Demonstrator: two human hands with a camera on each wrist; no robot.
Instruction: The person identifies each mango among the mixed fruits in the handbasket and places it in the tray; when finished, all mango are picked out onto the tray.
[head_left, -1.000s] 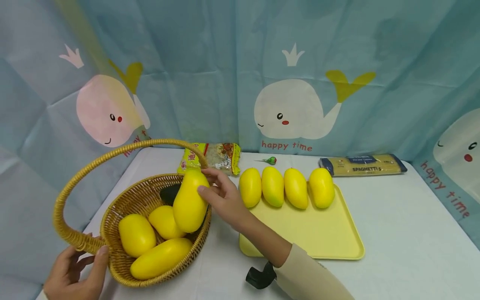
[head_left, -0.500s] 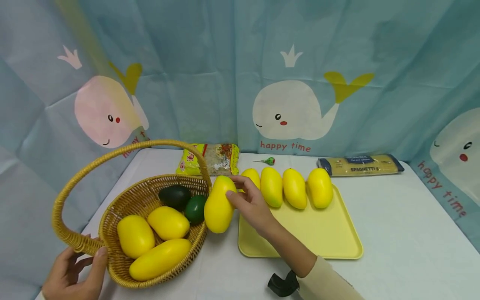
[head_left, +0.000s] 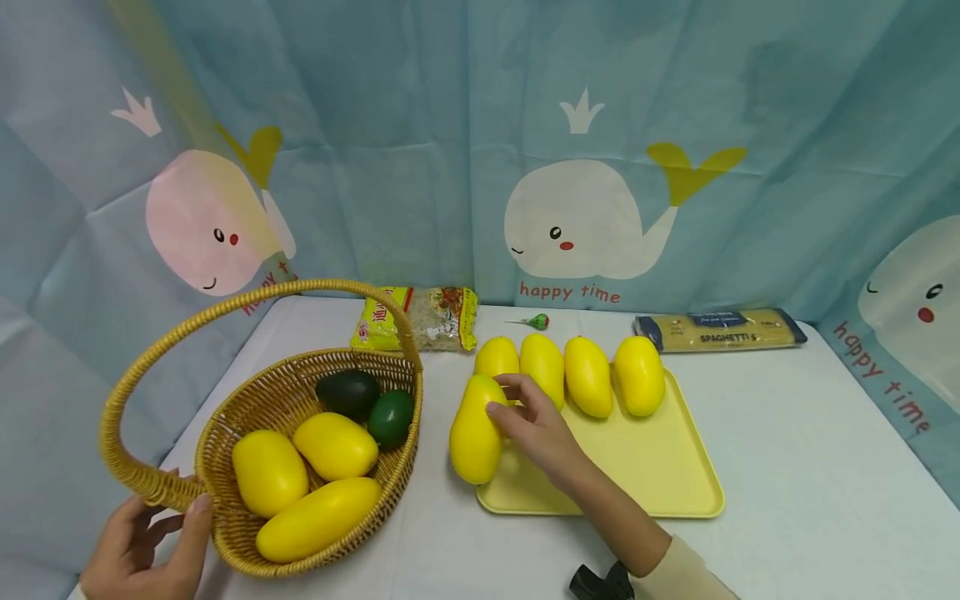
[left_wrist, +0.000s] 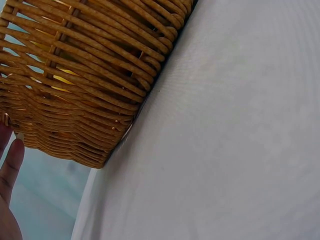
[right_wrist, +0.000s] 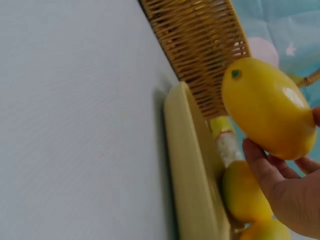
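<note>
My right hand (head_left: 546, 433) holds a yellow mango (head_left: 476, 433) by its upper end, over the left edge of the yellow tray (head_left: 622, 471). In the right wrist view, thumb and fingers grip one end of this mango (right_wrist: 270, 107), which hangs above the tray wall (right_wrist: 182, 170). Several more mangoes (head_left: 587, 377) form a row along the tray's back edge. At the left, a wicker basket (head_left: 262, 396) contains three mangoes (head_left: 335, 446) and two dark green fruits (head_left: 390, 418). My left hand (head_left: 150, 546) grips the basket where its handle meets the rim.
Behind the basket lies a yellow-labelled food packet (head_left: 420, 318). A small green-and-red item (head_left: 537, 322) and a spaghetti pack (head_left: 723, 330) lie along the table's back. A whale-print curtain (head_left: 420, 167) closes off the back and sides.
My right hand has carried the mango out of the basket, rightward to the tray's left edge, uncovering the dark green fruits. My left hand stays on the basket.
</note>
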